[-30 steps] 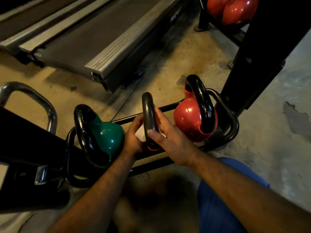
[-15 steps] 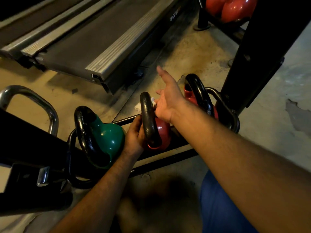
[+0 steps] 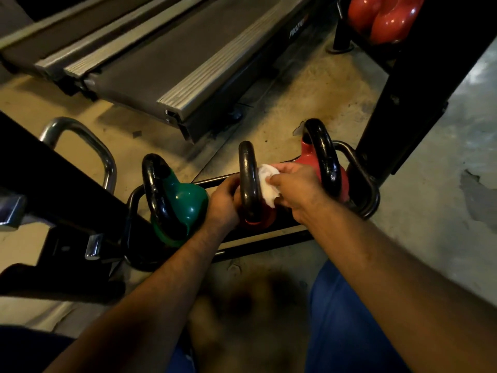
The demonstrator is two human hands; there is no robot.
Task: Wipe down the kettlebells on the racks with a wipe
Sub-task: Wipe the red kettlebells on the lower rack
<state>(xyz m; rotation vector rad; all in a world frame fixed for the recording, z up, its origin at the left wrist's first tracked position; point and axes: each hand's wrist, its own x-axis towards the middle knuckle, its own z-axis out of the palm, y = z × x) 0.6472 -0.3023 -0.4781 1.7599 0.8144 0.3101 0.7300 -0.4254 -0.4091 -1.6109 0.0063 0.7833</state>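
- Since half a second ago, the right hand (image 3: 294, 188) has dropped from its raised reach and now presses the white wipe (image 3: 267, 184) against the middle kettlebell (image 3: 250, 184).
- Right fingers pinch the wipe against the right side of its black handle, likely to rub it.
- Left hand (image 3: 224, 201) grips the handle's left side, probably steadying it.
- That kettlebell sits on the low rack (image 3: 368, 184), between a green kettlebell (image 3: 185, 203) and a red one (image 3: 326, 168).
- Beyond the rack, the treadmill (image 3: 188, 55) carries lettering too blurred to read.
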